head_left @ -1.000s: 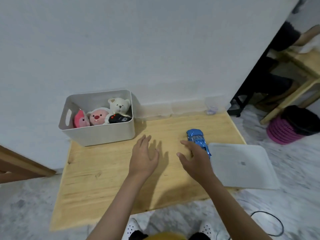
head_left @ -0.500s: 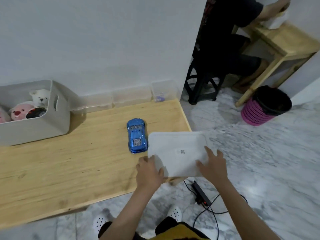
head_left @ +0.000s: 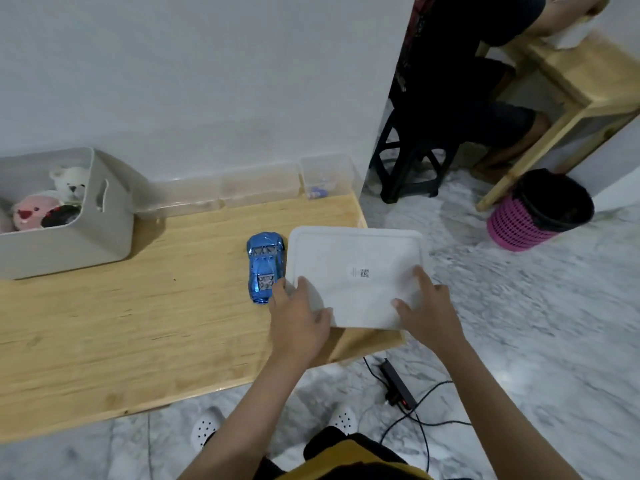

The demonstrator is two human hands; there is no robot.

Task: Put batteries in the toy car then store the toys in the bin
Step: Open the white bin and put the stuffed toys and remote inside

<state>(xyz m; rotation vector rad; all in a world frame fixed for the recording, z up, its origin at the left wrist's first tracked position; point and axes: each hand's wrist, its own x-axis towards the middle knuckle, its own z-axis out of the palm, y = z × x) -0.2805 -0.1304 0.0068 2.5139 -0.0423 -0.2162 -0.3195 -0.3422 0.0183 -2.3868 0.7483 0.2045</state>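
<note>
I see my left hand and my right hand both holding the near edge of a flat white lid. The lid sticks out past the right end of the wooden table. A shiny blue toy car sits on the table, just beside the lid. Far to the left is a gray bin with soft toys inside.
</note>
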